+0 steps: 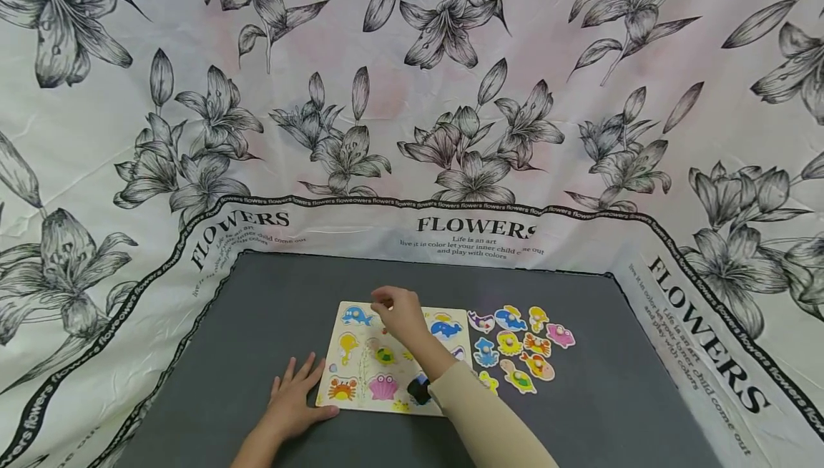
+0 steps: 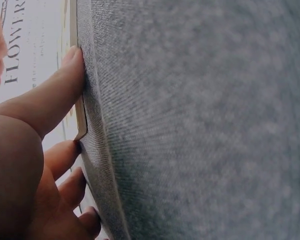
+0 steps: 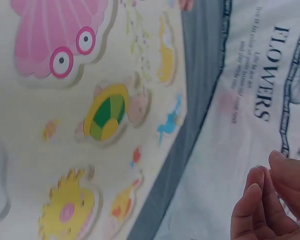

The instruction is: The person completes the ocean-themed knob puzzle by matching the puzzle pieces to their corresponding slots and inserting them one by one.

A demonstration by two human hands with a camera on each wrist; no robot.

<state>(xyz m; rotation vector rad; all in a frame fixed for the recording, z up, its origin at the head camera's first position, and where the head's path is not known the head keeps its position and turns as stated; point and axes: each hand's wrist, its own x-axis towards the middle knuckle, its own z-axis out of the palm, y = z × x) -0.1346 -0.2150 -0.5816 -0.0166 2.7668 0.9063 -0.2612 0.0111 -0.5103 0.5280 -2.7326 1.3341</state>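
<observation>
A pale wooden puzzle board (image 1: 360,405) printed with sea animals lies on the dark grey table. My left hand (image 1: 292,400) is at its lower left corner, fingers spread. In the left wrist view the thumb (image 2: 65,82) touches the board's edge (image 2: 81,117), and the other fingers lie around the corner. Above the far part of the board is my right hand (image 1: 402,316), fingers bent and thumb close to the fingertips (image 3: 254,190); no thing shows between them. The board's turtle (image 3: 107,112) and pink shell (image 3: 60,35) fill much of the right wrist view.
Several loose sea-animal pieces lie right of the board, among them a blue whale (image 1: 511,320), a crab (image 1: 537,344) and a turtle (image 1: 518,378). A dark blue-black item (image 1: 419,388) sits beside my right sleeve (image 1: 483,418). Flower-printed cloth (image 1: 347,232) surrounds the table.
</observation>
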